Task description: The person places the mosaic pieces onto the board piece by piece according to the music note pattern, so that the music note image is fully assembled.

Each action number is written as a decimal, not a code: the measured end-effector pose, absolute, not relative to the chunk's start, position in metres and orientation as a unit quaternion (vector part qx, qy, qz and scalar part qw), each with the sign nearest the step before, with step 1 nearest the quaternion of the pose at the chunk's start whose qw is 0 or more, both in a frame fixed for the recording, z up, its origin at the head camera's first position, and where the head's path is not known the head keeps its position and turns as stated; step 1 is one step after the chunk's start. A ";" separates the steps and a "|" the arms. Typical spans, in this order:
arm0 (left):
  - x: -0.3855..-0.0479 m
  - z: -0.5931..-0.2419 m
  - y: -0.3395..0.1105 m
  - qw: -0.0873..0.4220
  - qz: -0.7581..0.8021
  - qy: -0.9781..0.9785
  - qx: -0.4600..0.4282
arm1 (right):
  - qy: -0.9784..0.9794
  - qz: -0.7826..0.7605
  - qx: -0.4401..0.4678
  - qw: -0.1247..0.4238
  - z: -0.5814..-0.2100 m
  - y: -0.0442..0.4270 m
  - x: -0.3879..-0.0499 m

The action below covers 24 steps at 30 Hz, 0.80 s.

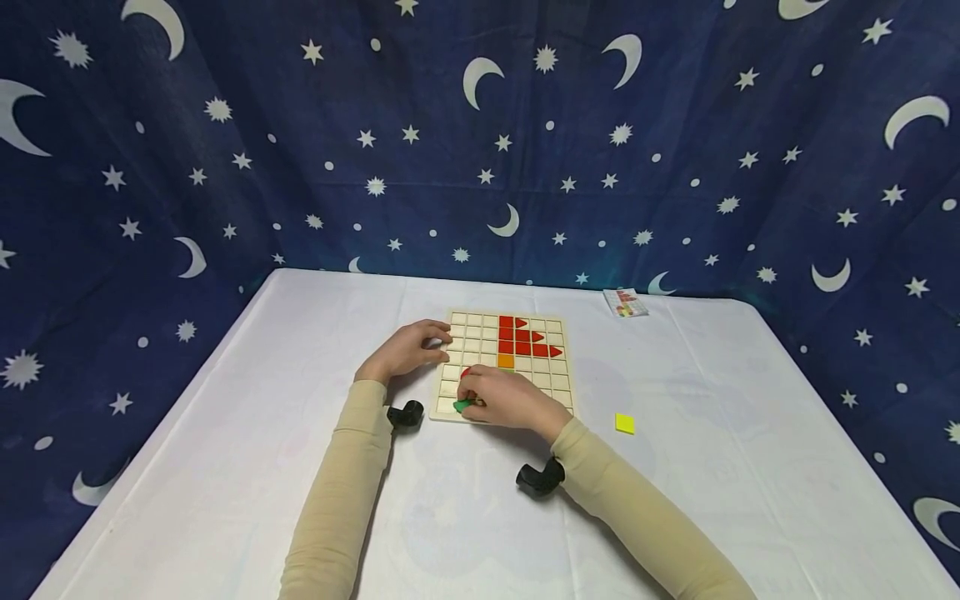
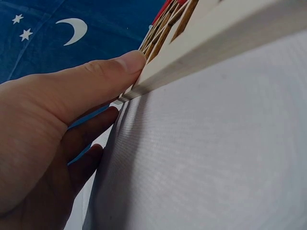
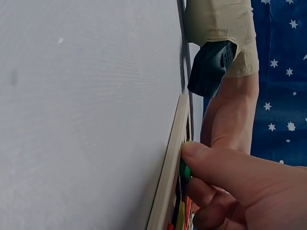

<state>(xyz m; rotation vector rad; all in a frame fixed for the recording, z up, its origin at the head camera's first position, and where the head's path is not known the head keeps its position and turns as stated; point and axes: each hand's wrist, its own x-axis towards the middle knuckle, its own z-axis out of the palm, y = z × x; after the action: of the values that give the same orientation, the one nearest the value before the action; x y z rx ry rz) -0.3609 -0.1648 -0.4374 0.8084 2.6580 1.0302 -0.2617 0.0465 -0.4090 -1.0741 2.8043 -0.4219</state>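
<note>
A light wooden grid board [image 1: 472, 333] lies on the white-covered table. At its left edge is my left hand [image 1: 405, 350], fingers nearly straight; in the left wrist view the thumb [image 2: 130, 62] touches the board's rim. My right hand [image 1: 513, 400] reaches over the near part of the board and pinches a small green piece [image 1: 460, 406], also seen as a green bit [image 3: 184, 171] by the thumb in the right wrist view. Red pieces [image 1: 507, 335], some with pointed ends, fill cells in three rows, above an orange square [image 1: 506, 361]. Another red piece [image 1: 465, 372] is partly hidden by my right hand.
A yellow square tile [image 1: 624, 423] lies on the table right of the board. A small patterned card stack [image 1: 625, 302] is near the far edge. Black wrist mounts [image 1: 540, 479] stick out from both sleeves. A dark blue star curtain [image 1: 420, 208] hangs around the table.
</note>
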 end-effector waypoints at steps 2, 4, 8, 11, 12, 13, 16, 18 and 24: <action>-0.361 -0.438 -0.165 0.089 0.345 0.894 0.272 | 0.926 -0.142 -0.346 0.057 -0.409 0.047 -0.261; -0.361 -0.438 -0.165 0.089 0.343 0.894 0.273 | 0.928 -0.147 -0.338 0.059 -0.408 0.047 -0.261; -0.361 -0.438 -0.165 0.090 0.341 0.895 0.272 | 0.929 -0.154 -0.331 0.062 -0.407 0.048 -0.261; -0.361 -0.437 -0.165 0.089 0.342 0.895 0.272 | 0.931 -0.149 -0.330 0.057 -0.406 0.048 -0.261; -0.362 -0.437 -0.164 0.089 0.343 0.895 0.271 | 0.932 -0.146 -0.328 0.054 -0.406 0.048 -0.261; -0.362 -0.437 -0.164 0.090 0.343 0.895 0.271 | 0.933 -0.143 -0.327 0.052 -0.407 0.048 -0.261; -0.362 -0.437 -0.164 0.093 0.342 0.896 0.269 | 0.935 -0.141 -0.323 0.047 -0.407 0.048 -0.261; -0.362 -0.437 -0.164 0.094 0.341 0.896 0.268 | 0.935 -0.143 -0.322 0.046 -0.408 0.047 -0.261; -0.360 -0.436 -0.164 0.092 0.342 0.896 0.267 | 0.940 -0.139 -0.309 0.044 -0.409 0.046 -0.260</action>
<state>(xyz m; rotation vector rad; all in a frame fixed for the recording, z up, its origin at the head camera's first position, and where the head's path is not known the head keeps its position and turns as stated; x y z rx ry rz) -0.3604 -0.1639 -0.4364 0.7940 2.6611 1.0141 -0.2605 0.0459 -0.4089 -0.9447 2.8717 -0.4249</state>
